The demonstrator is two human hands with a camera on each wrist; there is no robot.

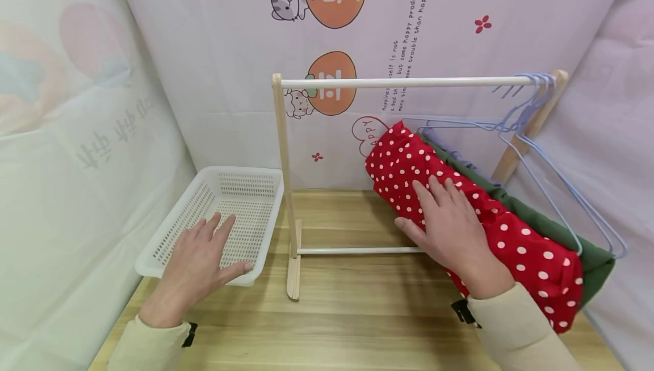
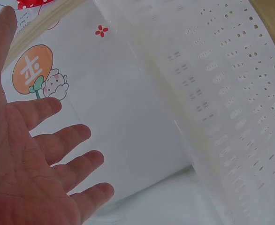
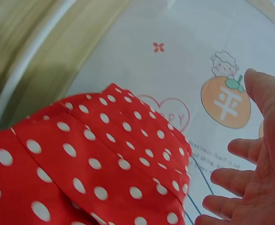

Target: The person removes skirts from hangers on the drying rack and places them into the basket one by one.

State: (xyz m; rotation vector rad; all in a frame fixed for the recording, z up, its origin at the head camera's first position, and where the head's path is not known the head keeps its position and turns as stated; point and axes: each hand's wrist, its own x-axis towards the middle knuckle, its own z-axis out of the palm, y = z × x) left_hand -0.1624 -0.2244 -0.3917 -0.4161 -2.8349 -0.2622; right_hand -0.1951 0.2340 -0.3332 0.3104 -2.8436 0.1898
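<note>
My left hand, fingers spread and holding nothing, hovers over the near side of a white perforated plastic basket. In the left wrist view its palm faces the basket wall. In front of the red polka-dot cloth is my right hand, its fingers extended and nothing in its grip. The right wrist view shows a gap between those fingers and the red cloth. That cloth hangs on a blue hanger at the rack's right end, with a green cloth and a purple cloth behind it.
A small wooden rack, with a white top rail and a left post, stands on the wood-grain table. Its lower white bar runs close above the tabletop. Printed white sheeting encloses the back and sides.
</note>
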